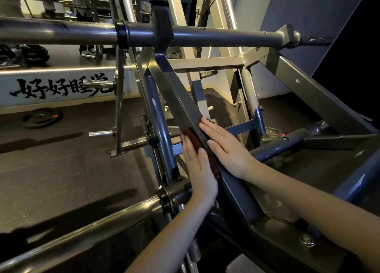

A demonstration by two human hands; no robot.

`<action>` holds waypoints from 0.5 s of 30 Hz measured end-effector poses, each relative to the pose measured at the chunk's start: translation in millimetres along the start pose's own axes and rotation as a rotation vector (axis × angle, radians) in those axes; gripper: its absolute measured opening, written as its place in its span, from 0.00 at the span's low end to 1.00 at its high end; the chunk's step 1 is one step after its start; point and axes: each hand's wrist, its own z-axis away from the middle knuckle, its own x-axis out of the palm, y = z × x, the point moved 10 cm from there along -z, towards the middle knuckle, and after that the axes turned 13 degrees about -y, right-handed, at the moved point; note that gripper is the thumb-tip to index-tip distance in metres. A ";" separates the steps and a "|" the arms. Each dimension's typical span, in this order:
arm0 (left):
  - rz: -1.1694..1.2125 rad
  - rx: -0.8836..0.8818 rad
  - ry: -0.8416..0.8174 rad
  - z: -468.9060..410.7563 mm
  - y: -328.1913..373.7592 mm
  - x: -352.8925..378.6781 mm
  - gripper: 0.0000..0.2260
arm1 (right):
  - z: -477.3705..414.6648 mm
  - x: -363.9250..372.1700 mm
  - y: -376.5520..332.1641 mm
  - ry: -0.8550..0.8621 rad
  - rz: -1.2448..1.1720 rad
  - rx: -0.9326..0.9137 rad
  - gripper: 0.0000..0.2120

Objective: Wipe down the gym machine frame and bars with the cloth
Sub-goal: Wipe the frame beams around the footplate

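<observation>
On the slanted beam of the gym machine, both hands lie flat, with a dark red cloth under one of them.

The left hand presses the cloth against the beam's left face, fingers straight along the metal and curled round nothing; the cloth shows as a dark strip between palm and beam. The right hand rests on the beam's other face, fingers stretched up the slope and not gripping, just across the edge from the left hand. Above them a thick horizontal bar crosses the frame, and a chrome bar runs out low to the left, near the left wrist. Well apart from the hands, a black weight plate lies on the dark rubber floor, near a white wall panel with black brush lettering.
</observation>
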 end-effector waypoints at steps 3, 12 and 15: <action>0.049 -0.054 0.022 -31.4 -0.5 -14.9 0.33 | -0.8 1.4 1.1 -0.008 -0.026 0.004 0.23; -0.039 0.020 -0.039 -18.4 9.5 -1.5 0.28 | -1.9 0.9 -1.8 -0.023 0.008 0.003 0.23; 0.064 -0.009 0.013 -68.3 17.5 -24.3 0.32 | -0.8 0.7 -0.8 -0.036 0.044 0.054 0.25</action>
